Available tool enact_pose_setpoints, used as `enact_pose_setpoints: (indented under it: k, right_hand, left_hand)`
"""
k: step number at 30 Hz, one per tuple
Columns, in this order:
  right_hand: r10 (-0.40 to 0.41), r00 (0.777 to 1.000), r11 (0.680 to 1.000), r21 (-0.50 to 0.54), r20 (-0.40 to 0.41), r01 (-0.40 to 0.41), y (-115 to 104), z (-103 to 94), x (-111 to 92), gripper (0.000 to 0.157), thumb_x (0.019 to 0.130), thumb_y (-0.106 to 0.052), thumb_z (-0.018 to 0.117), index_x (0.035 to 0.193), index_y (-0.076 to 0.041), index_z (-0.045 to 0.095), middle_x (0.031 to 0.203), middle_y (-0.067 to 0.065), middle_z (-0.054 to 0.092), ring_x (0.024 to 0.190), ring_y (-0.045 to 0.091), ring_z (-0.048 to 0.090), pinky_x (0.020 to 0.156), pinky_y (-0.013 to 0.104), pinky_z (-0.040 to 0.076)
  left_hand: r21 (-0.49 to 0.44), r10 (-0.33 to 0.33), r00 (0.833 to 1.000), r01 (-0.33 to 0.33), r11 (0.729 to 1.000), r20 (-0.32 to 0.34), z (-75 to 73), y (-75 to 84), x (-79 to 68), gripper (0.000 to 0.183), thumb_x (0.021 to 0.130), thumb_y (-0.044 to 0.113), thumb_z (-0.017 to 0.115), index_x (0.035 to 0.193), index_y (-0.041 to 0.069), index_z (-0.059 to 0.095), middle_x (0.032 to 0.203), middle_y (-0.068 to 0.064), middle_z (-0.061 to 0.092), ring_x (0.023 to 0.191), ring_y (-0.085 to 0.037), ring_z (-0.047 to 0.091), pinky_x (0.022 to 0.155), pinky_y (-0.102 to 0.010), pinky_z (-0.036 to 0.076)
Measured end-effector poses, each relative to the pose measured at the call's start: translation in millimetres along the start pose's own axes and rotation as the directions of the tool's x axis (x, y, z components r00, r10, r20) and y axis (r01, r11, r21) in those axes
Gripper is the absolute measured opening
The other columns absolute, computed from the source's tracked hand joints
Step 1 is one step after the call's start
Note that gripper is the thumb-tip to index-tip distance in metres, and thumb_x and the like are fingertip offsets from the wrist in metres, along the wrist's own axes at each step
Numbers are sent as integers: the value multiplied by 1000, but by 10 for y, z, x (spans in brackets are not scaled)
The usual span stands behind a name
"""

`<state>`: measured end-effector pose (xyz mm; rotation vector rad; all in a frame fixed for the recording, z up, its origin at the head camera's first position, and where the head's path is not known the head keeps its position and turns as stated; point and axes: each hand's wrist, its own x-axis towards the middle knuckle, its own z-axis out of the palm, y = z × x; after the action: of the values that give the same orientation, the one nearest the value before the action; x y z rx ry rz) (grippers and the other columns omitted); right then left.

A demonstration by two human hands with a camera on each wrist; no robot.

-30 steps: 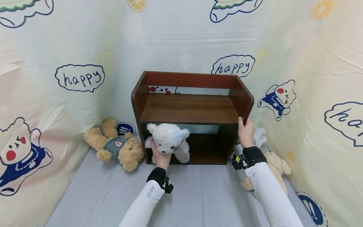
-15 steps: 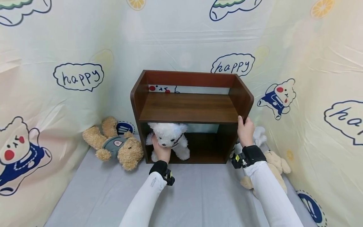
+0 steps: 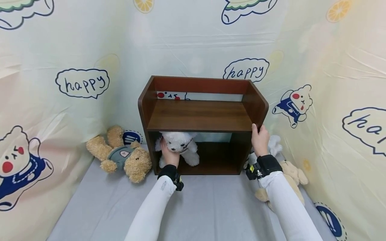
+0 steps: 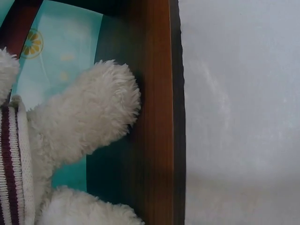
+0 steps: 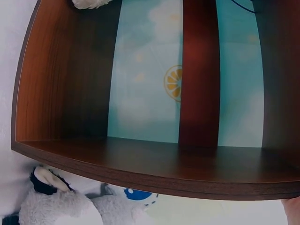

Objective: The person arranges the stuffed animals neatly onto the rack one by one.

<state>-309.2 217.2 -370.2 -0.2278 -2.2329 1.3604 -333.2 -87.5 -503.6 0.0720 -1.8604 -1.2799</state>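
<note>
A white plush toy (image 3: 178, 143) sits in the left part of the lower compartment of a dark brown wooden shelf (image 3: 199, 115). My left hand (image 3: 169, 154) grips the toy by its side, and the upper board hides the top of its head. In the left wrist view, its furry leg (image 4: 93, 103) and maroon-striped knit sweater (image 4: 11, 164) show close to the compartment floor. My right hand (image 3: 260, 142) holds the front edge of the shelf's right side panel, thumb on the near face. Only a bit of that hand (image 5: 293, 211) appears in the right wrist view.
A tan teddy bear (image 3: 125, 155) in a grey-blue top lies left of the shelf. Right of it, partly behind my right arm, are a cream plush toy (image 3: 294, 174) and a grey plush toy (image 5: 61, 206). Printed fabric (image 3: 193, 40) hangs behind the grey-covered table (image 3: 199, 207).
My left hand has pushed the white plush toy deeper into the lower compartment, and its head has passed under the upper board. My right hand has stayed on the side panel.
</note>
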Motion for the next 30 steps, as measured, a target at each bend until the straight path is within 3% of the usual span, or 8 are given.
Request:
enact_pose_setpoints:
  k: [3,7,10,14,19,25,27,30]
  right_hand:
    - [-10,1000,1000,-7,-6,10,5,-2,11,33,97,-24,42,106,6,52,95,18,52,84,27,44,70,32,34]
    - [-18,1000,1000,-20,-11,18,7,1,17,32,96,-24,43,104,6,52,94,19,52,84,27,44,70,33,34]
    - [-11,1000,1000,-11,-1,11,10,3,19,34,97,-25,42,109,6,53,99,20,54,87,27,45,72,34,35]
    - [1,1000,1000,1,11,-1,30,2,26,37,97,-26,42,114,5,52,106,20,56,89,27,45,74,34,36]
    - [4,1000,1000,-8,2,-4,43,6,34,36,97,-27,42,112,5,52,103,20,56,88,27,45,72,34,35]
    - [-3,1000,1000,-17,-10,3,50,5,33,36,96,-26,42,108,6,52,96,19,53,85,28,44,70,34,34]
    - [-5,1000,1000,-18,-15,5,48,6,31,35,96,-26,43,107,6,53,95,19,53,84,27,44,70,33,34]
    - [-10,1000,1000,-21,-18,9,38,10,25,34,96,-25,44,105,6,53,92,19,53,83,27,44,69,33,34]
  left_hand:
    - [-56,-15,1000,15,998,10,28,-57,33,74,69,5,75,132,-6,37,131,-29,38,124,-40,32,102,-47,27]
    - [-35,-29,999,30,999,16,285,-643,57,81,73,20,74,140,6,31,141,-20,30,132,-29,24,107,-32,23]
    - [28,-76,996,75,997,45,393,-867,103,87,71,19,76,142,7,27,144,-18,25,134,-26,20,107,-29,22]
    - [81,-123,988,116,990,93,382,-797,172,90,69,18,78,141,0,26,143,-22,25,134,-32,20,106,-38,25]
    - [206,-139,981,109,972,137,514,-1035,180,94,71,25,78,142,1,23,145,-21,22,136,-30,15,108,-33,20]
    - [335,-73,978,3,942,197,664,-1393,213,93,74,26,75,143,1,19,144,-22,24,135,-29,18,108,-30,20]
    - [354,-61,976,-18,935,209,649,-1327,222,89,79,31,71,143,2,16,144,-22,23,135,-29,17,108,-31,20]
    - [324,-52,972,-26,946,229,488,-906,247,80,84,27,64,142,1,16,142,-24,23,134,-32,19,108,-36,21]
